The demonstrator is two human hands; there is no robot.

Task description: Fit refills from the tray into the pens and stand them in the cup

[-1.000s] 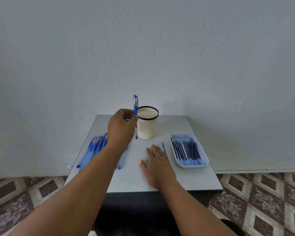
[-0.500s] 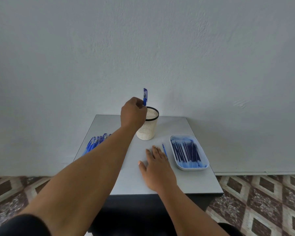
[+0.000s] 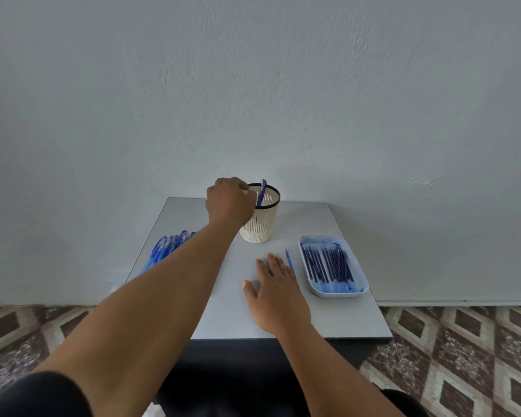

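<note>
From the head camera, the left hand (image 3: 229, 201) reaches across to the near-left rim of the cup (image 3: 260, 218). Its fingers are curled, and a blue pen (image 3: 261, 193) stands just beside the knuckles, lower end inside the cup, cap end poking above the black rim. Whether the fingertips pinch the pen or have just let go cannot be told — the back of the hand hides them. The pen leans slightly toward the hand, which suggests it is being lowered or steadied so it stands upright rather than tipping against the mesh wall.

The right hand (image 3: 275, 284) lies flat on the table (image 3: 337, 314), fingers straight and spread, holding nothing; it seems parked there to brace the body during the long reach. Just beside its fingertips lies a single loose refill (image 3: 289, 260), between the hand and the tray (image 3: 358, 291) — probably set out ready for the next pen. The tray holds a dense row of dark blue refills (image 3: 328, 264), close to the right hand for easy picking.

On the left edge of the table a bundle of unfilled pens (image 3: 166, 248) lies partly hidden behind the left forearm, so judging by this, most of the work remains.
</note>
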